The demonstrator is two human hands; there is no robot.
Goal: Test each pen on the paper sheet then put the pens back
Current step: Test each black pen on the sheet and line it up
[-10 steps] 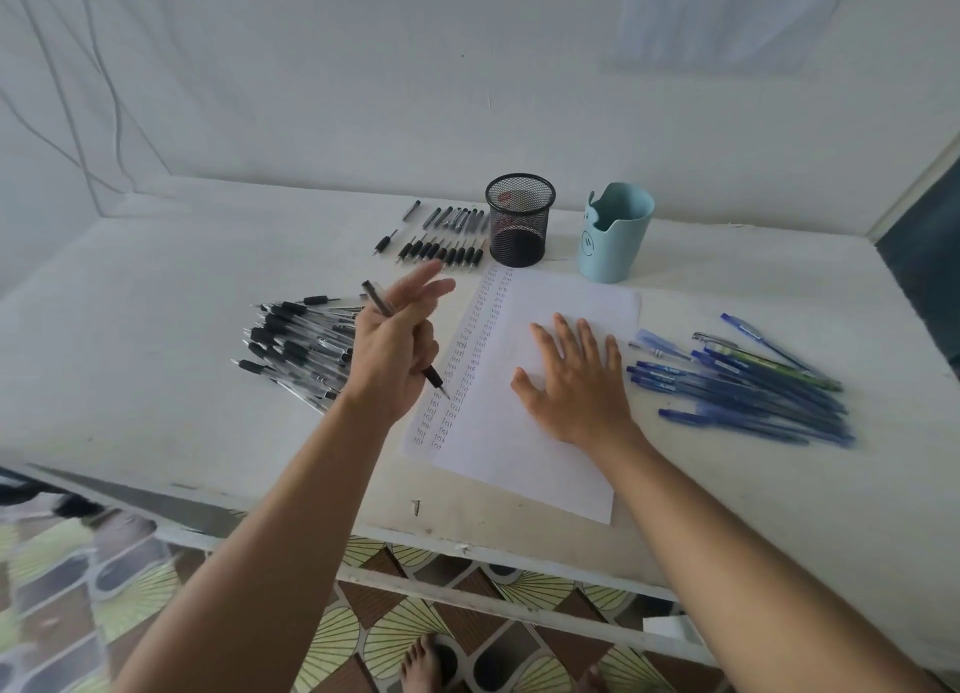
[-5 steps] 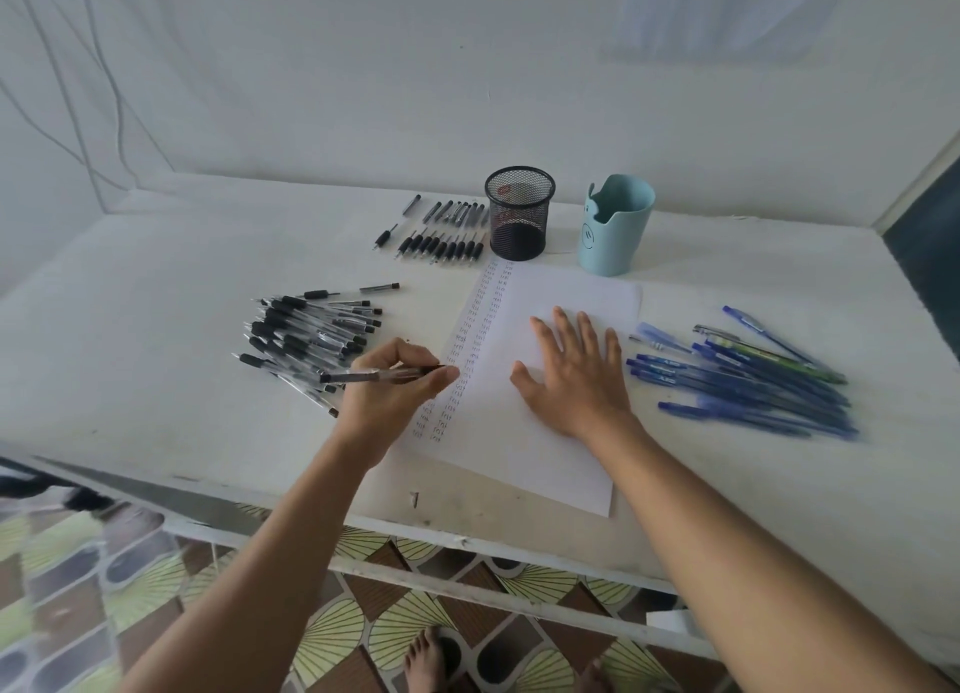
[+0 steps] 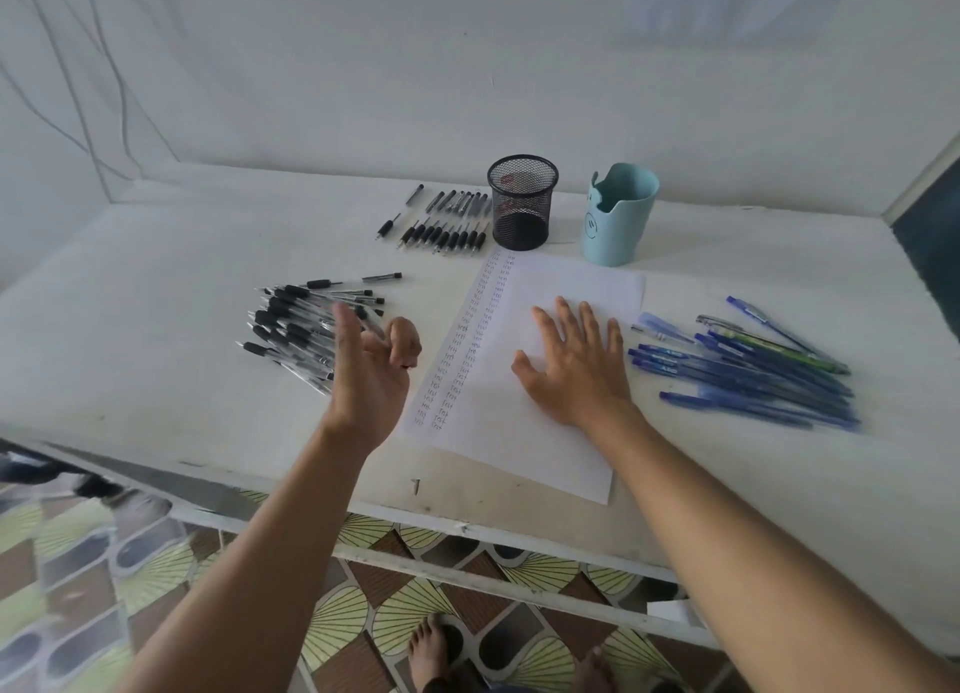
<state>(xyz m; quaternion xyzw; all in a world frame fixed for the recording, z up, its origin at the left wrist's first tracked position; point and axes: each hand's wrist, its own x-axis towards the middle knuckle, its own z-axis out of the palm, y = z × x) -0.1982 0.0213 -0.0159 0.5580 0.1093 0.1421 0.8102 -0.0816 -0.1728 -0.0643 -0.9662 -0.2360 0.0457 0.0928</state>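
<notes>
White tabletop, white wall; right hand flat on the white paper sheet; left hand, risen from it, half-curled, grip unclear.

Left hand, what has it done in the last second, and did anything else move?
The left hand lifted off the paper's left edge, by the black pens; whether it still holds the pen is unclear. The right hand stays flat on the paper; blue pens, mesh cup and blue cup unmoved.
</notes>
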